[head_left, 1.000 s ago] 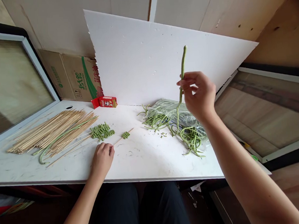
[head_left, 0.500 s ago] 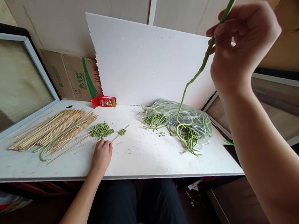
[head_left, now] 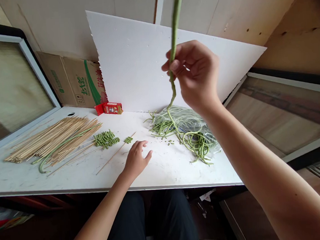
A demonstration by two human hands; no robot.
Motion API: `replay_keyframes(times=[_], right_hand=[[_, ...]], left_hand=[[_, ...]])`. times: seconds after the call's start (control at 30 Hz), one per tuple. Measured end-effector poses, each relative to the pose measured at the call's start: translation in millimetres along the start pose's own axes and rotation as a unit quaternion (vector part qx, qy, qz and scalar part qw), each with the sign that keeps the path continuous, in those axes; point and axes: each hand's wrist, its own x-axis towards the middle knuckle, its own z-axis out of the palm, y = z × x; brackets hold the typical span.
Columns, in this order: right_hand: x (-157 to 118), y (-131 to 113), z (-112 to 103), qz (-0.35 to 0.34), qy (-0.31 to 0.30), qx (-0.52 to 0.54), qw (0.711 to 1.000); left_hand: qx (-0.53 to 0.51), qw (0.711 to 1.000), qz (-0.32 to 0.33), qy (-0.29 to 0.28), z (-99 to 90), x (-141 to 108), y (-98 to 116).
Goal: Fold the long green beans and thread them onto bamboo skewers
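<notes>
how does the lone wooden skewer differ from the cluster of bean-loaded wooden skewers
The lone thin wooden skewer carries a short row of green bean pieces, while the cluster of bean-loaded wooden skewers carries many more. The lone skewer lies apart; the clustered skewers sit together. Both rest on the white table.

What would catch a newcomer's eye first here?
Probably the long green bean, pinched upright in the raised right hand against the white board. Next, the fan of wooden skewers on the table's left, and the bagged bean heap on its right.
</notes>
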Motion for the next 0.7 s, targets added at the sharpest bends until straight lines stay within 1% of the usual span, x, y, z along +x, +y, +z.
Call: replay_keyframes(times=[0.07,0.13,0.2,0.23,0.3,0.37,0.43,0.47,0.5,0.53,0.57,0.63,0.7], right_hand=[[-2,-16,12,0.004,-0.025,0.008,1.0],[-3,-30,18,-0.003,-0.039,0.019,0.999],[-4,-39,21,-0.007,-0.046,0.027,0.999],[-5,-42,22,-0.009,-0.048,0.032,0.998],[-6,-46,24,-0.012,-0.052,0.047,0.998],[-7,-49,26,-0.012,-0.056,0.067,0.996],[-8,-51,27,-0.006,-0.064,0.086,0.994],[-8,-52,29,-0.002,-0.07,0.095,0.993],[-8,-54,30,0.002,-0.076,0.105,0.992],[-8,-55,32,0.006,-0.082,0.115,0.99],[-9,-57,34,0.009,-0.088,0.127,0.988],[-12,-61,38,0.019,-0.1,0.144,0.984],[-17,-67,42,0.035,-0.122,0.144,0.981]], left_hand=[[-0.065,0.998,-0.01,-0.003,8.8,6,6],[-0.122,0.991,-0.05,-0.011,21.0,10,11],[-0.172,0.978,-0.103,-0.05,37.1,13,18],[-0.195,0.971,-0.118,-0.073,45.6,14,23],[-0.254,0.953,-0.136,-0.092,60.4,16,35],[-0.301,0.937,-0.163,-0.065,69.3,17,50],[-0.326,0.933,-0.147,-0.035,72.3,19,65],[-0.342,0.929,-0.14,-0.035,72.9,21,72],[-0.364,0.92,-0.139,-0.046,74.0,24,79],[-0.392,0.907,-0.141,-0.062,76.2,27,85],[-0.417,0.895,-0.149,-0.061,80.1,31,91],[-0.471,0.866,-0.167,-0.028,92.7,42,102],[-0.512,0.842,-0.168,-0.016,109.3,55,109]])
